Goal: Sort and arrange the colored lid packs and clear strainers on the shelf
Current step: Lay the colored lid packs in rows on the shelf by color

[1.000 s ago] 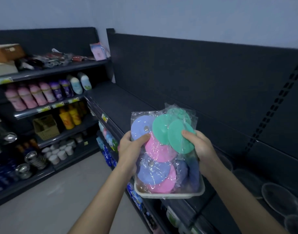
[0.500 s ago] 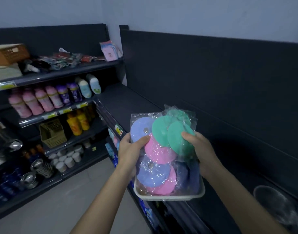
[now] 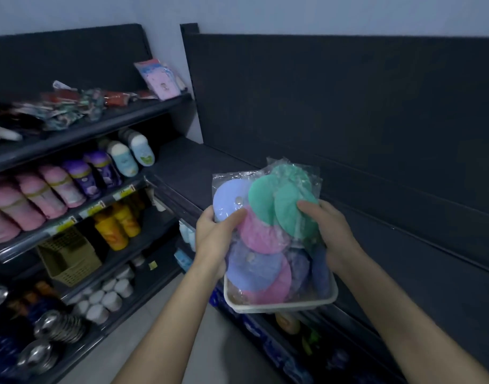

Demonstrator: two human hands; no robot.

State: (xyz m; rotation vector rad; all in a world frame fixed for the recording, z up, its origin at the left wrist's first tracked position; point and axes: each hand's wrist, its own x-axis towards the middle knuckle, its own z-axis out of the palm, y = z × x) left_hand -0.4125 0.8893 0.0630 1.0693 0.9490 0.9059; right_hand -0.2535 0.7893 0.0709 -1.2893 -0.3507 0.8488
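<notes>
Lid packs gripped w/ left hand & right hand, stood in a white tray, seemingly at shelf edge.

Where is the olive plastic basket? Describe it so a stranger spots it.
Look at the dark shelving unit on the left. On the tier under the row of pink and purple bottles, left of the orange and yellow bottles, sits the olive slotted plastic basket. It alone is an open lattice-walled box; its neighbours are closed bottles.
</notes>
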